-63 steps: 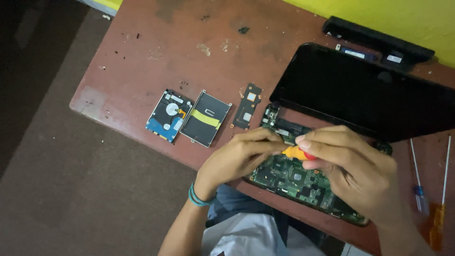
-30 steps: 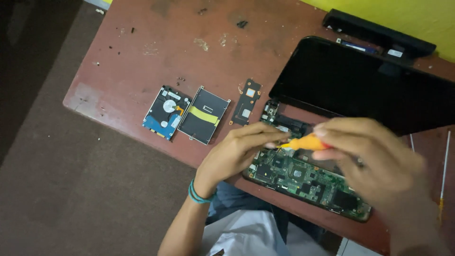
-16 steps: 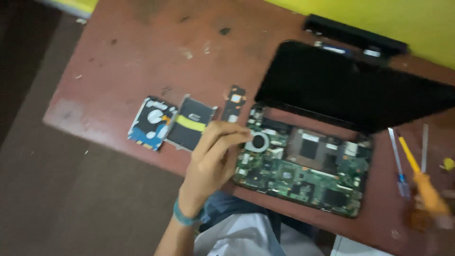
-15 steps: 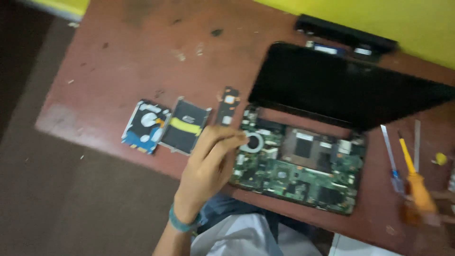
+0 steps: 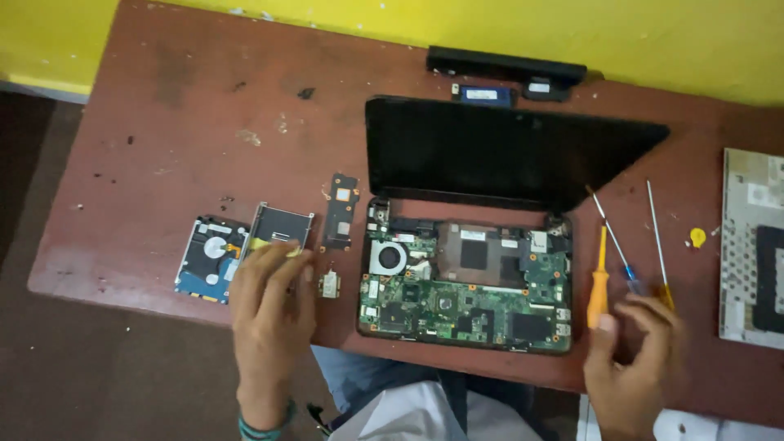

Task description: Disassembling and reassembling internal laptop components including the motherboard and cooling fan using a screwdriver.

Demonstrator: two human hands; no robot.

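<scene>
An opened laptop lies in front of me with its green motherboard and round fan bare, and its dark screen tilted back. My left hand rests on the table left of it. Its fingertips lie on a metal drive caddy, and a small square card sits just beside it. My right hand is at the table's near right, fingers spread. Its thumb touches the end of an orange-handled screwdriver lying on the table. Neither hand holds anything.
A hard drive lies left of the caddy and a narrow circuit board right of it. Two more screwdrivers lie beside the orange one. A grey keyboard cover, a small yellow part and a black battery are also on the table.
Both hands have left the motherboard. My right hand carried the orange screwdriver to the right and laid it down. My left hand moved left to the caddy.
</scene>
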